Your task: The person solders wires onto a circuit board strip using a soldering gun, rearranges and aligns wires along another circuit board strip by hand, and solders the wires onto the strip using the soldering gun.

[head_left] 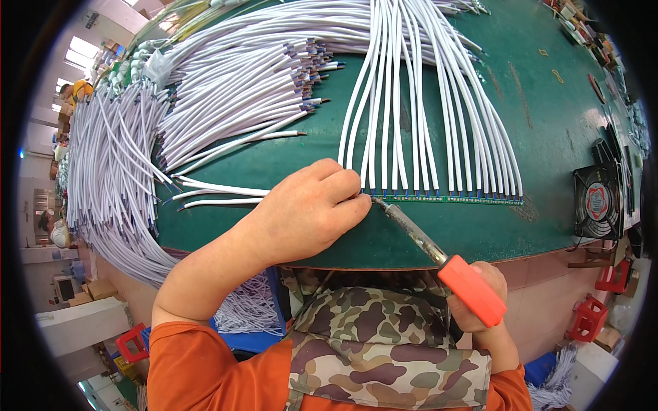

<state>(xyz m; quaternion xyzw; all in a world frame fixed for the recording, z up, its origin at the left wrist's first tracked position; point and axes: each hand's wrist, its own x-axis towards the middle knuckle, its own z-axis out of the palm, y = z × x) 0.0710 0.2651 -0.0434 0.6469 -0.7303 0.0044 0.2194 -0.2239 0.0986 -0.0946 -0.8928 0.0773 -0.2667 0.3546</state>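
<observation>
My right hand (478,296) is wrapped round the red handle of a soldering iron (419,236). Its metal tip points up and left, meeting the left end of a narrow green circuit board strip (452,199). Right beside the tip, my left hand (319,205) is closed in a pinch on a white cable (347,147), whose lower end disappears behind the fingers. A row of white cables (397,123) runs from the strip toward the far side, their blue wire ends at its upper edge. My left fingers hide the strip's left end.
Bundles of white cables (233,103) cover the left of the green table (548,82). A few loose cables (223,195) lie beside my left wrist. A black fan (598,202) stands at the right edge. Red stools (588,318) are below on the right. Another person (79,90) is far left.
</observation>
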